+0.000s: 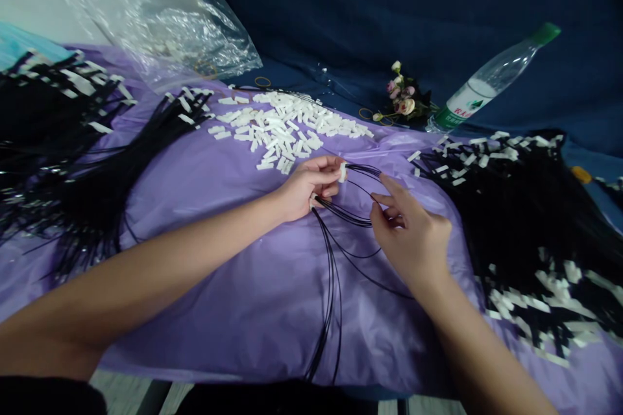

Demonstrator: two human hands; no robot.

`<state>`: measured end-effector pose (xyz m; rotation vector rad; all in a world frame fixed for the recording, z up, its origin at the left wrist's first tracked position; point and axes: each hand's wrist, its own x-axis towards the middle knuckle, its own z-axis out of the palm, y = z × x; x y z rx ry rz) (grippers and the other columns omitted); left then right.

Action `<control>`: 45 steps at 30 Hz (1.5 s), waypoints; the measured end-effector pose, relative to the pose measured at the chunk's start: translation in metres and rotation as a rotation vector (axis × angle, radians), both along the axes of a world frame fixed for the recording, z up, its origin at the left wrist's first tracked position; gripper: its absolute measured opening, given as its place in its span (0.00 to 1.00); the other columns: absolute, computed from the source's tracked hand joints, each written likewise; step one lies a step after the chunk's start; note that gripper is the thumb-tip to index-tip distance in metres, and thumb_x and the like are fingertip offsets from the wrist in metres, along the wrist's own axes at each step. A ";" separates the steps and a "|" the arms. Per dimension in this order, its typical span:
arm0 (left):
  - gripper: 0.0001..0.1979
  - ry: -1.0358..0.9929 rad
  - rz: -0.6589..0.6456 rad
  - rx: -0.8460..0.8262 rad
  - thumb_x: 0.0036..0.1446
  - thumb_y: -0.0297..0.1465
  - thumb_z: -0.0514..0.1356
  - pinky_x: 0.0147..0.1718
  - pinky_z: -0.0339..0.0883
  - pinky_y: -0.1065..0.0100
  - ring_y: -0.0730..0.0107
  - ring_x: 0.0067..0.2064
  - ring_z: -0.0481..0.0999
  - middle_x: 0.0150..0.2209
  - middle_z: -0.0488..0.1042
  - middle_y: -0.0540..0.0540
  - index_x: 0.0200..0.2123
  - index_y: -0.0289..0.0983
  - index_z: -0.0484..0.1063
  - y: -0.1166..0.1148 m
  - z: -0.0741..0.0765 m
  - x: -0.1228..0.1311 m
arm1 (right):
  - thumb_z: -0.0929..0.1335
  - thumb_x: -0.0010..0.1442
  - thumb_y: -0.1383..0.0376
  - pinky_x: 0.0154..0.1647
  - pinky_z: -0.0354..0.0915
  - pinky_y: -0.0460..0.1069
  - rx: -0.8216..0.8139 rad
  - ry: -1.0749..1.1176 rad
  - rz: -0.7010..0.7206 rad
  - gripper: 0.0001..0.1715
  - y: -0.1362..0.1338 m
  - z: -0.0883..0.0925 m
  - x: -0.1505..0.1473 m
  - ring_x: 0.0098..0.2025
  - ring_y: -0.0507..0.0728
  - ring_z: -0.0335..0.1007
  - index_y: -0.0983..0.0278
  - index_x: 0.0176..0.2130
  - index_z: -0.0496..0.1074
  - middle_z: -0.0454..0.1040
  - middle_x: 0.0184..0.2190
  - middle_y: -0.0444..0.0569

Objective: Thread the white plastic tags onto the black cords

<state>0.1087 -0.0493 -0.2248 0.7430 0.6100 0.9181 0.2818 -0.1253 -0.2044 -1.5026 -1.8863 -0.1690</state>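
My left hand (311, 187) is closed on white connectors at the middle of the purple cover (233, 311). One white connector (342, 172) sticks out at its fingertips and another (313, 201) shows below its fingers. Thin black wires (331, 272) run from them, some looping right and some hanging down toward the front edge. My right hand (411, 230) pinches a black wire just right of the left hand, its fingers bent. Beyond my left hand lies a loose pile of small white connectors (285, 126).
Bundles of black wires with white ends lie at the left (92, 175) and right (516, 207). At the back are a clear plastic bag (195, 26), small artificial flowers (405, 104), rubber bands (263, 82) and a tilted bottle with a green cap (487, 81).
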 end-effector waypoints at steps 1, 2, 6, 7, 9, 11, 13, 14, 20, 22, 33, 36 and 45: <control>0.09 0.004 0.003 -0.002 0.49 0.23 0.61 0.16 0.45 0.77 0.84 0.19 0.60 0.28 0.66 0.52 0.36 0.33 0.69 0.000 0.000 0.000 | 0.66 0.55 0.72 0.24 0.70 0.44 0.005 -0.018 0.007 0.24 0.000 0.000 0.000 0.23 0.51 0.75 0.63 0.52 0.70 0.81 0.33 0.44; 0.09 0.010 0.006 -0.003 0.49 0.23 0.61 0.16 0.45 0.77 0.84 0.19 0.60 0.28 0.66 0.52 0.35 0.33 0.69 0.000 0.001 0.000 | 0.66 0.55 0.73 0.24 0.70 0.43 0.013 -0.030 0.015 0.24 0.000 0.000 0.000 0.23 0.51 0.75 0.63 0.52 0.70 0.81 0.34 0.44; 0.09 0.025 0.014 -0.008 0.48 0.23 0.62 0.16 0.45 0.77 0.84 0.19 0.60 0.28 0.66 0.52 0.35 0.34 0.69 0.000 0.001 0.000 | 0.66 0.56 0.72 0.23 0.69 0.43 0.064 -0.067 0.030 0.23 0.000 -0.002 0.000 0.22 0.51 0.75 0.63 0.52 0.70 0.81 0.32 0.45; 0.09 0.025 0.014 -0.009 0.48 0.23 0.62 0.17 0.45 0.77 0.84 0.20 0.60 0.28 0.66 0.52 0.36 0.34 0.69 0.000 0.001 0.000 | 0.66 0.56 0.72 0.24 0.69 0.44 0.082 -0.084 0.026 0.23 -0.001 -0.003 0.000 0.22 0.51 0.74 0.63 0.52 0.71 0.81 0.31 0.45; 0.09 0.020 0.015 -0.009 0.48 0.24 0.62 0.17 0.45 0.77 0.84 0.20 0.60 0.28 0.66 0.52 0.36 0.34 0.70 0.000 0.001 0.000 | 0.66 0.56 0.72 0.25 0.68 0.44 0.110 -0.131 0.012 0.23 -0.002 -0.004 0.000 0.22 0.51 0.74 0.63 0.52 0.71 0.80 0.29 0.45; 0.09 0.015 0.014 -0.007 0.48 0.24 0.62 0.17 0.46 0.77 0.84 0.19 0.59 0.27 0.66 0.52 0.36 0.34 0.70 0.000 0.000 0.000 | 0.65 0.57 0.72 0.26 0.68 0.44 0.134 -0.165 0.001 0.23 -0.003 -0.005 0.001 0.23 0.51 0.74 0.62 0.52 0.72 0.80 0.28 0.44; 0.09 0.016 0.010 -0.006 0.48 0.24 0.62 0.16 0.46 0.77 0.84 0.19 0.59 0.27 0.66 0.52 0.36 0.34 0.70 0.001 0.000 0.000 | 0.65 0.57 0.72 0.26 0.67 0.44 0.145 -0.172 -0.002 0.22 -0.004 -0.005 0.001 0.23 0.51 0.74 0.62 0.52 0.72 0.80 0.27 0.44; 0.09 0.018 0.007 -0.006 0.48 0.24 0.62 0.16 0.46 0.77 0.84 0.19 0.59 0.27 0.66 0.52 0.36 0.34 0.70 0.001 0.000 0.000 | 0.65 0.57 0.72 0.26 0.67 0.44 0.149 -0.169 -0.008 0.22 -0.004 -0.005 0.000 0.23 0.51 0.74 0.62 0.51 0.72 0.80 0.27 0.44; 0.10 0.024 0.006 -0.004 0.48 0.24 0.62 0.16 0.45 0.77 0.84 0.19 0.60 0.27 0.66 0.52 0.36 0.33 0.69 0.000 0.002 0.000 | 0.65 0.57 0.72 0.21 0.63 0.44 0.182 -0.202 -0.059 0.22 -0.004 -0.003 -0.001 0.20 0.50 0.72 0.63 0.51 0.72 0.80 0.29 0.45; 0.09 0.026 -0.001 0.002 0.49 0.24 0.62 0.16 0.45 0.77 0.84 0.19 0.60 0.27 0.66 0.52 0.36 0.33 0.69 0.000 0.002 0.000 | 0.65 0.57 0.72 0.20 0.62 0.44 0.190 -0.226 -0.055 0.22 -0.004 -0.003 -0.001 0.20 0.50 0.72 0.64 0.51 0.71 0.81 0.30 0.45; 0.09 0.033 -0.004 0.006 0.49 0.25 0.62 0.17 0.46 0.77 0.84 0.20 0.60 0.28 0.66 0.52 0.36 0.33 0.70 0.001 0.000 -0.001 | 0.65 0.58 0.71 0.22 0.64 0.45 0.170 -0.212 -0.042 0.23 -0.004 -0.004 -0.001 0.20 0.51 0.72 0.62 0.54 0.70 0.80 0.29 0.46; 0.09 0.036 -0.004 0.012 0.49 0.25 0.63 0.16 0.46 0.76 0.84 0.20 0.59 0.28 0.66 0.52 0.36 0.34 0.70 0.000 0.000 -0.001 | 0.65 0.58 0.71 0.22 0.64 0.45 0.158 -0.202 -0.036 0.24 -0.004 -0.005 0.000 0.20 0.51 0.72 0.61 0.54 0.69 0.80 0.29 0.45; 0.07 0.099 -0.005 0.030 0.49 0.25 0.63 0.16 0.43 0.76 0.85 0.19 0.58 0.25 0.63 0.53 0.34 0.33 0.70 -0.001 0.001 0.002 | 0.66 0.60 0.72 0.24 0.58 0.46 0.229 -0.385 0.091 0.27 -0.003 -0.002 0.010 0.23 0.49 0.70 0.59 0.58 0.66 0.78 0.26 0.42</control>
